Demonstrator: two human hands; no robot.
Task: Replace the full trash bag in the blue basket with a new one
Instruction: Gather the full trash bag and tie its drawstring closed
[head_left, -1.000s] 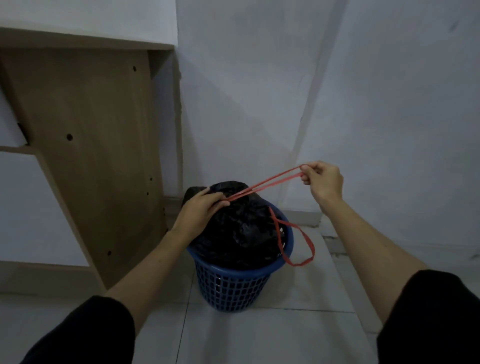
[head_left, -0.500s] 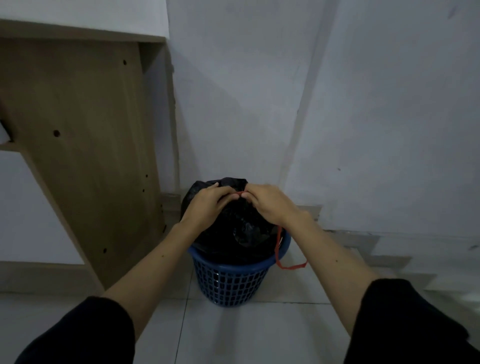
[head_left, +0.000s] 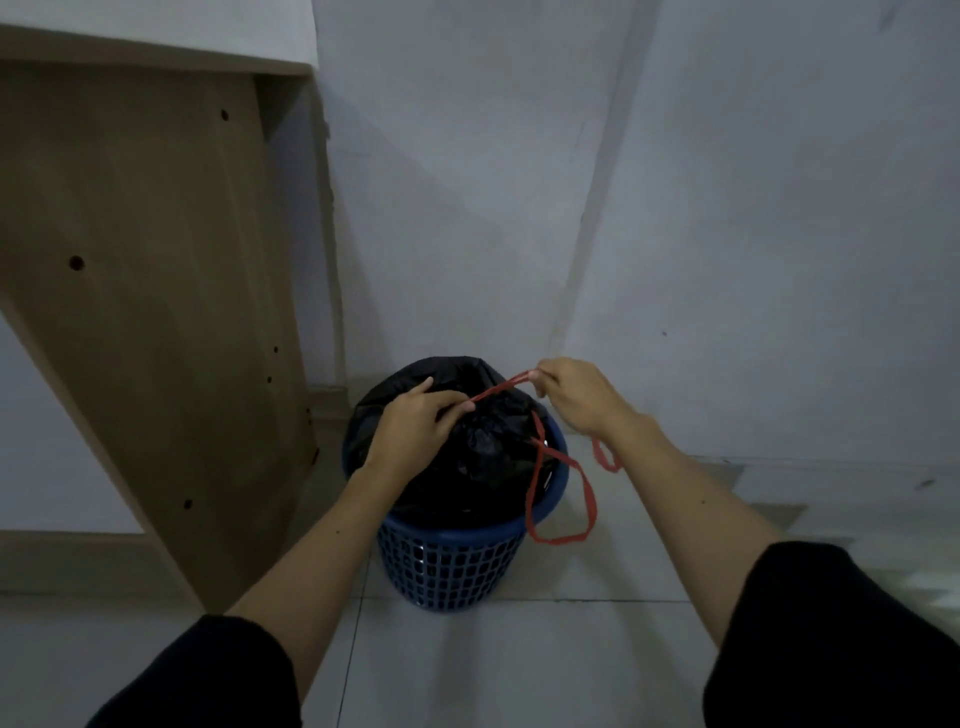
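Blue basket (head_left: 457, 561) on the tiled floor (head_left: 519, 665) in a wall corner, holding the black trash bag (head_left: 488, 447). Left hand (head_left: 410, 431) grips the gathered bag neck; right hand (head_left: 582, 397) pinches the taut red drawstring (head_left: 501, 387), whose loop hangs over the rim.

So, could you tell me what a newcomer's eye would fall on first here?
Most likely the red drawstring, bright against the black trash bag in the blue basket on the floor by the wall. The right hand pinches one strand, pulled taut, while the left hand grips the bag's gathered top.
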